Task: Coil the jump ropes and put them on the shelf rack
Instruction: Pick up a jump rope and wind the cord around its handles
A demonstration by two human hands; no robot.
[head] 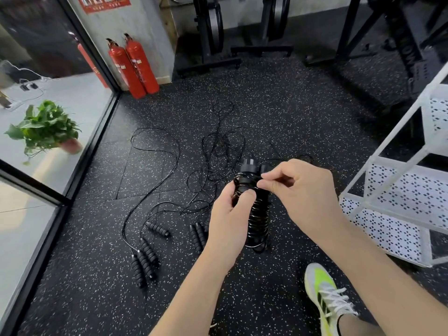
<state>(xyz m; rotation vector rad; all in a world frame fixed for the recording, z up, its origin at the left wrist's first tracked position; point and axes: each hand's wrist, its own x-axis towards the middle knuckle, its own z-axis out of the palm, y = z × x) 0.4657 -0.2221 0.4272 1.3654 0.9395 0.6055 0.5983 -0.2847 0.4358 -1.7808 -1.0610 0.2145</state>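
My left hand (230,214) grips a pair of black jump rope handles (258,214) held upright, with thin black cord wound tightly round them. At the top of the winding, my right hand (300,190) pinches the cord's end against the handles. Below and beyond my hands, more black jump ropes (194,170) lie tangled on the speckled floor. Their ribbed handles lie at the lower left (145,258) and just left of my left wrist (198,235). The white shelf rack (397,190) stands at the right with perforated shelves, close to my right hand.
Two red fire extinguishers (132,66) stand against the wall at the back left. A glass partition with a black frame (80,166) runs along the left, a potted plant (46,129) behind it. Black gym machines (213,32) fill the back. My shoe (322,294) is at the lower right.
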